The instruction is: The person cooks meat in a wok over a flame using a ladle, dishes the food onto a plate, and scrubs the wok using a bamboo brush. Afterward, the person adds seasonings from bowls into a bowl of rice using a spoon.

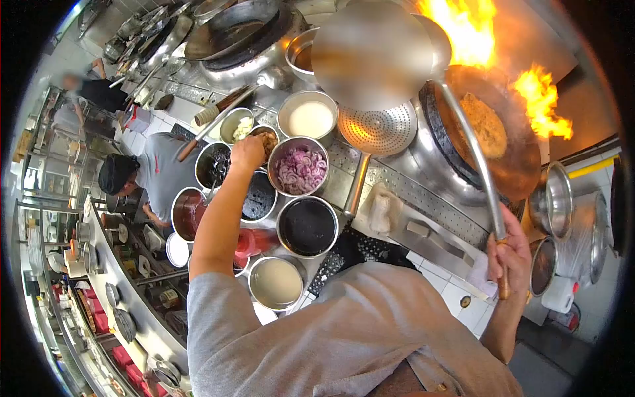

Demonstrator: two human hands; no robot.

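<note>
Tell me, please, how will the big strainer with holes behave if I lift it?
The strainer looks like rigid metal, so it should stay stiff. Its many holes probably make it light for its size. Its long handle sticks out on one side, so a push may swing it.

Pots in the near cluster, nine. By contents:
- dark, three (213, 165) (258, 197) (307, 226)
- pale liquid, two (307, 118) (276, 282)
- sliced red onion, one (299, 168)
- red sauce, one (190, 213)
- pale chopped bits, one (242, 128)
- brown bits, one, partly hidden (268, 140)

One more pot (301, 55) farther off, brown contents.

Red tub (250, 245): one.

Ladles, two: one right (473, 132), one left (221, 120).

Strainer (390, 126): one.

Large woks, at least two: right (522, 169), far left (228, 34). Fried piece (486, 122) in the right wok: one.

Flame patches, two (466, 26) (542, 102).

Jug (559, 294), right: one.

Other people, left: at least two (162, 169) (102, 92).
</note>
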